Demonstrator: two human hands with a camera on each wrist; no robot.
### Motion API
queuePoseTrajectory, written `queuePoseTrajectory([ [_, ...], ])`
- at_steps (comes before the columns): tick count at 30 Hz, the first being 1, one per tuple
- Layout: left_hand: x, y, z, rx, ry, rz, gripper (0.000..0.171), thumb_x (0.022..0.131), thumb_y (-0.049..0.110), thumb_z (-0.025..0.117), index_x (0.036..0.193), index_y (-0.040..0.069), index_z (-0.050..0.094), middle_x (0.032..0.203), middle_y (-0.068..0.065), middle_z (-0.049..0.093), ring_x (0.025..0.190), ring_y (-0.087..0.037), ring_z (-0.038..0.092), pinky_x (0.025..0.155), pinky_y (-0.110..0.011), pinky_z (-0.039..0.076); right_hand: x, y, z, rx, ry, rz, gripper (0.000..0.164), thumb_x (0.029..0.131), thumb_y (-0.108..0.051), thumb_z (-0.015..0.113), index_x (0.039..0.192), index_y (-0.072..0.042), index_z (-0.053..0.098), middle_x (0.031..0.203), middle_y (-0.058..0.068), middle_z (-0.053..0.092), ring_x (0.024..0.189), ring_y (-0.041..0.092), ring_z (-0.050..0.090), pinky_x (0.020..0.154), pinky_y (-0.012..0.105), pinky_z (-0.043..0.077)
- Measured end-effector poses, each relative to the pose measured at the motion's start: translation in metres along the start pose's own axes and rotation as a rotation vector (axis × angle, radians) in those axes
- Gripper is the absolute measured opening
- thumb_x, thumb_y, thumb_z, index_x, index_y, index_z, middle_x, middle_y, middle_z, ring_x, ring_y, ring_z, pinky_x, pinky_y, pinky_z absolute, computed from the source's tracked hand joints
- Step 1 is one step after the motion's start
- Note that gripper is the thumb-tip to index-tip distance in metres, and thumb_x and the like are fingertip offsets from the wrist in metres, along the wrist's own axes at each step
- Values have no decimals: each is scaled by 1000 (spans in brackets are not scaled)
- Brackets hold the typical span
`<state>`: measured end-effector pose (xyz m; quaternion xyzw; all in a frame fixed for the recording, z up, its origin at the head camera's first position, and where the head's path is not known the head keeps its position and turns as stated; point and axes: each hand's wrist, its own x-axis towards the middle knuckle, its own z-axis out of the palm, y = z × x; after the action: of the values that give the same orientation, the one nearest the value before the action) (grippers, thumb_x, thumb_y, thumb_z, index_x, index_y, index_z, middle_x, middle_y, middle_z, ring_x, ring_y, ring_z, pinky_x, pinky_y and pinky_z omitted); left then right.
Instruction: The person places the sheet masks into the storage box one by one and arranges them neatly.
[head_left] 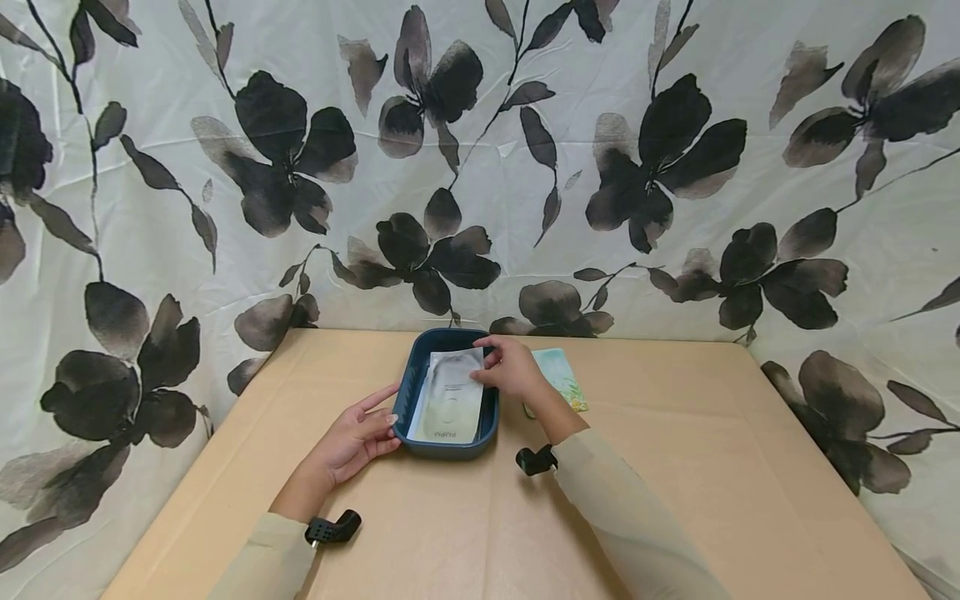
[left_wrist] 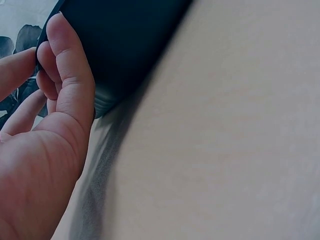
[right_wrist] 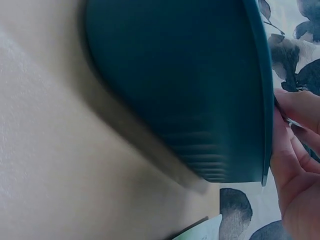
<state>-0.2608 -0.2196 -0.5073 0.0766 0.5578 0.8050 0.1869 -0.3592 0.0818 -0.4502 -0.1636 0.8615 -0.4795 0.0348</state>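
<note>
A dark blue plastic basket (head_left: pixel 446 451) stands near the table's far edge. Flat white packets (head_left: pixel 448 404) lie stacked in it, the top one with small printed text and a pale yellow-green lower part. My left hand (head_left: pixel 358 437) touches the basket's left side, fingers loosely bent along the outer wall (left_wrist: pixel 120 45) and up at the rim. Over the right rim reaches my right hand (head_left: pixel 513 368), thumb and fingertips pinching at the upper right edge of the packets. In the right wrist view, the basket's wall (right_wrist: pixel 190 75) hides most of what those fingers (right_wrist: pixel 300 107) hold.
A light green and blue printed packet (head_left: pixel 561 377) lies on the table right of the basket, partly behind my right hand. The tan table (head_left: pixel 675 467) runs back to a white curtain (head_left: pixel 540 250) with dark flowers. Black wrist cameras (head_left: pixel 333 527) sit on both wrists.
</note>
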Motion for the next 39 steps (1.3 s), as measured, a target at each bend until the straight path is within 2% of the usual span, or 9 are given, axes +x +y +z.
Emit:
queuePoseTrajectory([
  [8, -1, 0, 0, -12, 1, -4, 69, 105, 2, 53, 164, 13, 19, 97, -1, 68, 79, -12, 71, 82, -30, 63, -3, -4, 0, -45, 27, 36, 52, 83, -15, 87, 130, -13, 66, 88, 5, 74, 70, 15, 68, 65, 27, 56],
  [15, 0, -1, -1, -7, -7, 3, 68, 106, 1, 50, 164, 12, 17, 101, -2, 70, 80, -12, 71, 82, -30, 63, -6, -6, -1, -77, 34, 18, 52, 82, -14, 87, 130, -10, 68, 86, 5, 71, 73, 17, 62, 63, 26, 53],
  [23, 0, 0, -1, -9, -4, -4, 67, 106, 2, 50, 164, 13, 20, 103, -4, 70, 81, -13, 72, 82, -30, 63, -9, -10, -2, -79, 45, 54, 54, 83, -12, 86, 133, -7, 66, 85, 5, 72, 71, 16, 68, 67, 28, 59],
  [30, 0, 1, -1, -4, 0, -4, 68, 105, 3, 52, 164, 15, 21, 106, -5, 71, 81, -13, 71, 81, -30, 63, -14, -15, -6, -119, 60, 65, 48, 84, -11, 84, 129, -5, 68, 83, 4, 72, 69, 15, 67, 63, 26, 57],
  [34, 0, 1, -2, -3, 2, -4, 67, 105, 3, 52, 164, 15, 22, 107, -5, 71, 82, -14, 71, 81, -30, 63, -18, -14, -10, -89, 68, 71, 44, 85, -12, 84, 126, -3, 69, 82, 6, 71, 66, 15, 69, 62, 26, 58],
  [39, 1, 0, -4, -1, 8, -6, 66, 105, 3, 52, 164, 15, 24, 109, -6, 71, 82, -14, 71, 82, -30, 63, -26, -6, -19, 7, 89, 48, 36, 86, -16, 84, 118, -4, 72, 86, 8, 73, 67, 18, 73, 65, 29, 62],
])
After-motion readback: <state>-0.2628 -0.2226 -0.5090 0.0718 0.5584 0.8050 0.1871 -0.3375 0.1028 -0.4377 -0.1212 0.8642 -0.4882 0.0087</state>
